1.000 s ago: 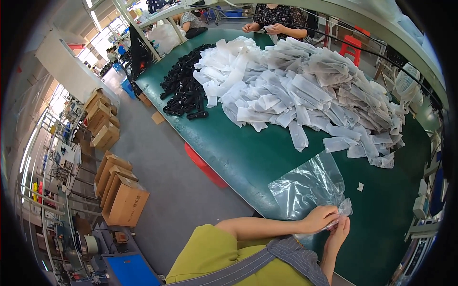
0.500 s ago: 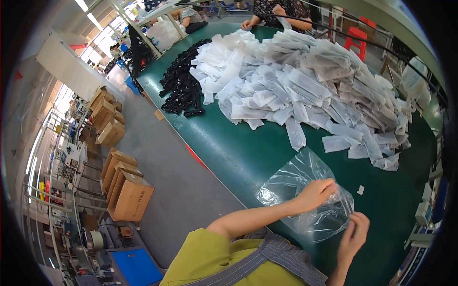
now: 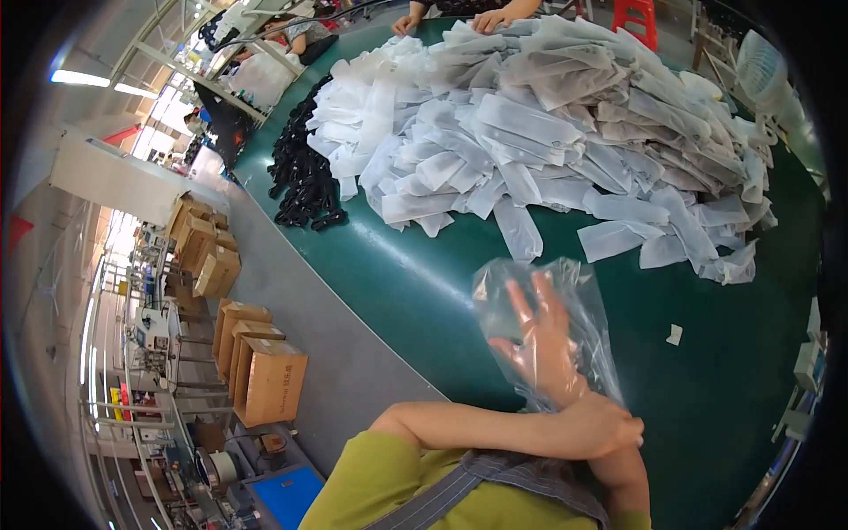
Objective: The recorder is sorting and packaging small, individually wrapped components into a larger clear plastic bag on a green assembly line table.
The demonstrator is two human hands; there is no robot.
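A clear plastic bag (image 3: 594,331) is pulled over my right hand (image 3: 546,349), which stands inside it with fingers spread. The bag's film lies loosely around those fingers and reaches back to the wrist. My left hand (image 3: 602,427) crosses over my right wrist, its fingers closed around the bag's mouth there; the edge of the film is partly hidden beneath it. Beyond the bag lies a large heap of white translucent pouches (image 3: 442,168), one of them close to the bag's far end. Left of the heap is a pile of small black parts (image 3: 305,168).
Everything lies on a green table (image 3: 397,309) with a curved left edge. A small white scrap (image 3: 674,335) lies to the right. Across the table, another person's hands (image 3: 495,18) rest near the heap. Cardboard boxes (image 3: 272,380) stand on the floor at left; a white fan (image 3: 761,71) is at far right.
My right hand has gone into the bag and spread its fingers. My left hand has moved nearer and closed at the bag's mouth over my right wrist. The view has shifted slightly.
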